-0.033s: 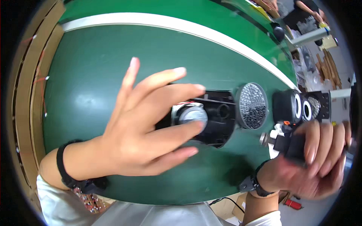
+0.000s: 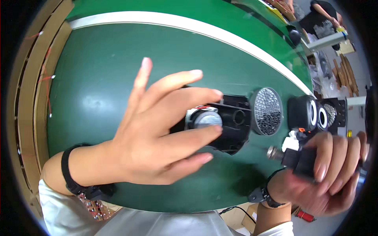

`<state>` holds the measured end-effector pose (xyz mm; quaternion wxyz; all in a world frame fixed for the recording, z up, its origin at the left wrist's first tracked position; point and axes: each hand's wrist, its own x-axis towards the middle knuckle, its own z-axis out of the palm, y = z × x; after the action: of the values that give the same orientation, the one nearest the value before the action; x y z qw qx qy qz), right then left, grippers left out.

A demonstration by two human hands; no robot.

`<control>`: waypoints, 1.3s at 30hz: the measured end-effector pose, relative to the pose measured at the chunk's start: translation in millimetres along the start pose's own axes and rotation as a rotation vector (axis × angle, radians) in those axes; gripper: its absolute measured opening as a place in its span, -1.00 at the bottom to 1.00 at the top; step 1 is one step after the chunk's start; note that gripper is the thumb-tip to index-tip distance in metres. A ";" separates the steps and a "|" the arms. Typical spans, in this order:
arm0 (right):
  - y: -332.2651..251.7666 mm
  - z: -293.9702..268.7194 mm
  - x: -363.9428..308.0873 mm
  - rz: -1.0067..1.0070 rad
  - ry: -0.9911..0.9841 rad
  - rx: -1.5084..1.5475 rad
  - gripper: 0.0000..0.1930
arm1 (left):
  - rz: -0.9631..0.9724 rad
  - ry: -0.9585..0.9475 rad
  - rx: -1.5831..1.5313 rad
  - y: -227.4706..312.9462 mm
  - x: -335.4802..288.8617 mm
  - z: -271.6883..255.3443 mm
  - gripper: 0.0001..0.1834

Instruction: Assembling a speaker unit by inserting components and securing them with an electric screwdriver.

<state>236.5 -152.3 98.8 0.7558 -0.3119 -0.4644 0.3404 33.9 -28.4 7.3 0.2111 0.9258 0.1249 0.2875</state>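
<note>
Holding left hand open, with fingers spread, over black curved plastic housing on dark green table, slightly toward 3 o'clock from centre. Cannot tell index-fingertip contact with silver round metal disc inside. Gripping black silver-tipped tool in curled right hand, at 4 o'clock from housing. Noted grey round dish beside housing.

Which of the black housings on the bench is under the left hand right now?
The open one with the round silver piece inside, left of the grey dish; the others sit right of that dish, away from the left hand.
</note>
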 end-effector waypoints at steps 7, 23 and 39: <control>-6.7 17.5 -29.0 0.168 0.083 0.071 -0.72 | 0.004 0.044 -0.120 13.5 -8.0 3.4 -0.70; -8.7 13.5 -36.8 0.097 0.085 0.150 -0.73 | 0.001 0.085 -0.239 14.1 -11.5 5.6 -0.76; 2.6 33.0 -18.1 0.045 -0.006 -0.175 -0.62 | 0.002 0.129 -0.176 15.2 -12.2 11.7 -0.79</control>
<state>199.7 -160.2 100.3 0.7166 -0.3860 -0.4872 0.3164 32.7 -49.7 -0.2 0.2827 0.8833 0.1115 0.3568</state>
